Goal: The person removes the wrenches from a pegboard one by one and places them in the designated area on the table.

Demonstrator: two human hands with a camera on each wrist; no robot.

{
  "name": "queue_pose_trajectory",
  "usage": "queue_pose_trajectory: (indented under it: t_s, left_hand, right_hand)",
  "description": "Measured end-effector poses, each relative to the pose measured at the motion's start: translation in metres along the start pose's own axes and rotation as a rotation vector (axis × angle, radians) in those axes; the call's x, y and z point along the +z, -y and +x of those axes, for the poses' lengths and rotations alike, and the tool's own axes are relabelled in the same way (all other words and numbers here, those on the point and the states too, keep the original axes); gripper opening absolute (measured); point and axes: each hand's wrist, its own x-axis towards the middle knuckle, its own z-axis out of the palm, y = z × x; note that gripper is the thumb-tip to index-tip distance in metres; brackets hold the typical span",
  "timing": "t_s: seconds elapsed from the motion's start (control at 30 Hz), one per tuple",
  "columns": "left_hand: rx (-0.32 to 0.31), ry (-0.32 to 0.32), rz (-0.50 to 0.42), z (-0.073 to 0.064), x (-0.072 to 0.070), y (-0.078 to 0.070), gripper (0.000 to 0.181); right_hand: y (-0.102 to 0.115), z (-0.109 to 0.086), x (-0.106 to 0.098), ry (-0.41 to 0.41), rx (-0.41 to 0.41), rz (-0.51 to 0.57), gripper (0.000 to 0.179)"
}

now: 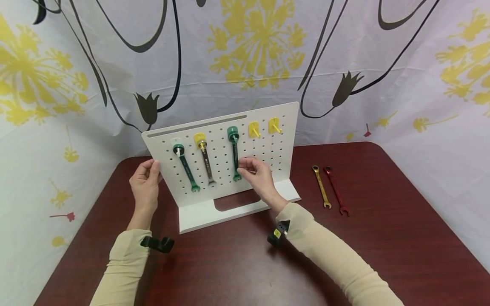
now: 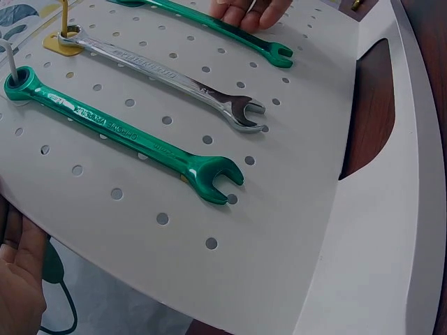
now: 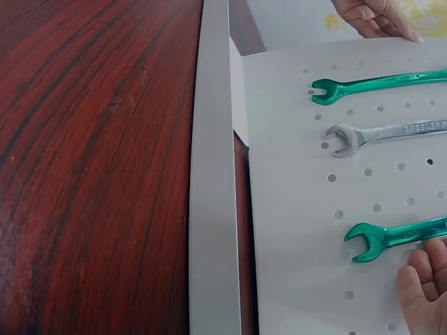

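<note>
A white pegboard stand (image 1: 199, 212) holds several wrenches on hooks. My left hand (image 1: 147, 182) grips its left edge, thumb by the front and fingers curled at the rim. My right hand (image 1: 260, 178) is at the lower shaft of a green wrench (image 1: 235, 155), its loosely bent fingertips right beside the shaft. In the right wrist view, those fingers (image 3: 419, 272) lie along one side of that wrench. To the left hang a silver wrench (image 2: 160, 70) and another green wrench (image 2: 119, 132), the latter nearest my left hand.
Two bare yellow hooks (image 1: 254, 129) sit at the board's upper right. A gold wrench (image 1: 321, 187) and a red wrench (image 1: 337, 191) lie on the dark wooden table (image 1: 229, 263), right of the stand. A patterned curtain (image 1: 237, 93) hangs behind.
</note>
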Motion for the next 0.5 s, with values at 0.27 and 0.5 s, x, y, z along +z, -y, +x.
queue_pose_trajectory:
  t_s: [0.27, 0.5]
  left_hand:
    - [0.007, 0.0, 0.02, 0.001, 0.0, 0.001, 0.004]
    - [0.008, -0.003, 0.012, 0.001, 0.0, 0.002, 0.004]
  right_hand:
    - [0.032, -0.011, 0.003, 0.004, 0.007, -0.006, 0.024]
    - [0.007, 0.0, 0.007, -0.007, 0.021, -0.016, 0.025]
